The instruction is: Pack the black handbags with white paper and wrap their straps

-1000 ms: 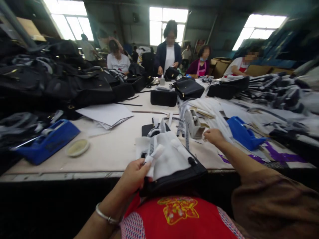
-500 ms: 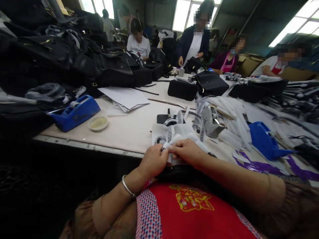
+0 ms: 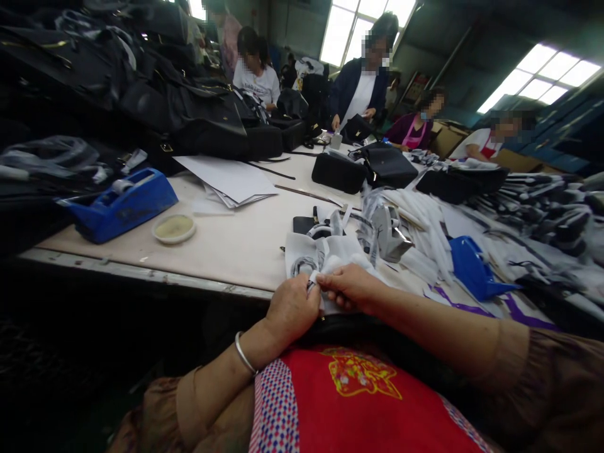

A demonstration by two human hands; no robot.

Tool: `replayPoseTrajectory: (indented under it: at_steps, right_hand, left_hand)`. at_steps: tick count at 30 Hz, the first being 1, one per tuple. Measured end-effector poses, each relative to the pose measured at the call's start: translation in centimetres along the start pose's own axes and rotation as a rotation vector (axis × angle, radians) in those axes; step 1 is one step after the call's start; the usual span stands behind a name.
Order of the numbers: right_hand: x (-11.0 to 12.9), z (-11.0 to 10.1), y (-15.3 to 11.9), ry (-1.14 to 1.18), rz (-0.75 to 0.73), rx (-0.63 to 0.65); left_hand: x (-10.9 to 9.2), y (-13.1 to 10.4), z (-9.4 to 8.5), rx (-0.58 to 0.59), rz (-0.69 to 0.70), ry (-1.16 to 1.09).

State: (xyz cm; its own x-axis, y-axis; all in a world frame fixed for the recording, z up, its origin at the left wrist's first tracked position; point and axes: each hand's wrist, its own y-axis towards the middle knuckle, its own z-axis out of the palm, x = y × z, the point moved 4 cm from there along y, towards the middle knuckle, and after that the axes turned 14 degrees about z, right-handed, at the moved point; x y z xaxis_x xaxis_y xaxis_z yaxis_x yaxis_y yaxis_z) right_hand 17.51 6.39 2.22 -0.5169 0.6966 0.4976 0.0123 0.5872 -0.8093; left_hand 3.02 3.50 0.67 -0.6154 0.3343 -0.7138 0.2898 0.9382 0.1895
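Observation:
My left hand (image 3: 292,307) is closed at the table's front edge, its thumb and fingers pinching a small white wrapping strip (image 3: 313,277). A bit of something dark, perhaps a strap, shows beside the strip. From the right, my right hand (image 3: 353,287) pinches the same strip, its fingertips almost touching my left thumb. Beneath and beyond both hands spreads a white wrapping sheet (image 3: 342,246), with a coiled, plastic-covered strap (image 3: 303,265) on it. Part of a black bag lies under the hands, mostly hidden. My palms hide the rest of the grip.
On the left stand a blue tape dispenser (image 3: 123,202), a round shallow dish (image 3: 173,229) and white paper sheets (image 3: 231,179). A metal tape dispenser (image 3: 389,234) and another blue dispenser (image 3: 474,267) are at right. Black bags (image 3: 189,119) pile up behind; co-workers stand beyond.
The camera view has turned slightly right, so the table things appear farther left. My hands keep their pinch on the strip, with only slight shifts of the right fingers.

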Motion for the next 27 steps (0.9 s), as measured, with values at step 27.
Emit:
replayPoseTrajectory:
  at_steps: [27]
  right_hand:
    - [1.4, -0.6, 0.1, -0.039, -0.442, 0.041]
  left_hand:
    - [3.6, 0.2, 0.4, 0.245, -0.137, -1.166]
